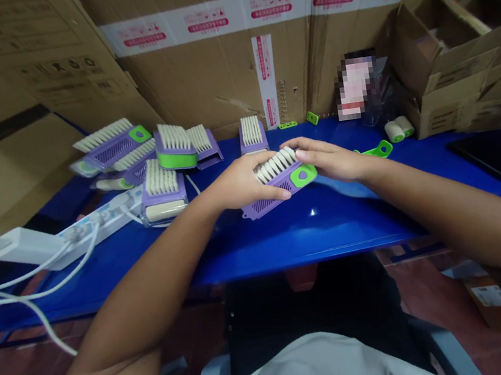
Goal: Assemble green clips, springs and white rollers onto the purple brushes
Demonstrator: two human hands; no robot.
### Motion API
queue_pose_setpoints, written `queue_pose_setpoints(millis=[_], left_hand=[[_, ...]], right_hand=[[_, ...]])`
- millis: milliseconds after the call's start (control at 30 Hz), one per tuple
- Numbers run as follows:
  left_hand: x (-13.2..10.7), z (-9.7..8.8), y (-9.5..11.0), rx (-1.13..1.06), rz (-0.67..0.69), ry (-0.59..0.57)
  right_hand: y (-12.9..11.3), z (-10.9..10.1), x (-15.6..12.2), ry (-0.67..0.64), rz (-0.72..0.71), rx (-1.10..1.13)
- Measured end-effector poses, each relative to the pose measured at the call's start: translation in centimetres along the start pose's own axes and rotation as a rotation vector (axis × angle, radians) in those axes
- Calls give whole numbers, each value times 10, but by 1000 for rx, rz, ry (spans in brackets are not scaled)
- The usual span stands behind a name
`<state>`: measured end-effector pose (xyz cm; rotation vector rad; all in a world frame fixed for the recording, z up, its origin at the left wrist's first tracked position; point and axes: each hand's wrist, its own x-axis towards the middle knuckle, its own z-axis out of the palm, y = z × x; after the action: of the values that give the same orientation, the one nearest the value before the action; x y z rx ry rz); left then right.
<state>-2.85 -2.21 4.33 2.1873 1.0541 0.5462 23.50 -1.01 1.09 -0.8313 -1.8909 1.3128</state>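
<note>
A purple brush [274, 195] with pale bristles and a green end piece [303, 174] is held tilted above the blue table. My left hand [246, 182] grips it around the bristle side, thumb across the slotted purple face. At the brush's green end, my right hand [327, 156] closes on the edge with its thumb against the bristles; its other fingers reach behind and are partly hidden. Just beyond stands another purple brush [251, 133]. A bright green handle-like piece [379, 149] lies behind my right wrist, partly covered by it.
Several purple and green brushes [175, 141] are piled at the left back. A white power strip [94, 226] with cables lies left of my left arm. White rollers [397, 130], cardboard boxes [452, 75] and a black tablet-like device [500, 157] are at the right.
</note>
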Motion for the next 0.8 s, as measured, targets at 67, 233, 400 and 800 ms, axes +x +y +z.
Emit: queue_pose_setpoints(millis=[67,233,400,800], left_hand=[[-1,-3,-1,-10,-7,-1],[-5,-9,-4,63,27,72],[-9,-6,-2,261,74,111],[-11,2,7,616,-50,-108]], right_hand=[[-1,-8,0,107,-25,38],[-3,-62,1,468,-215,-207],[4,-111,-3,634,-211,-774],[-34,-134,-25,687,195,-1138]])
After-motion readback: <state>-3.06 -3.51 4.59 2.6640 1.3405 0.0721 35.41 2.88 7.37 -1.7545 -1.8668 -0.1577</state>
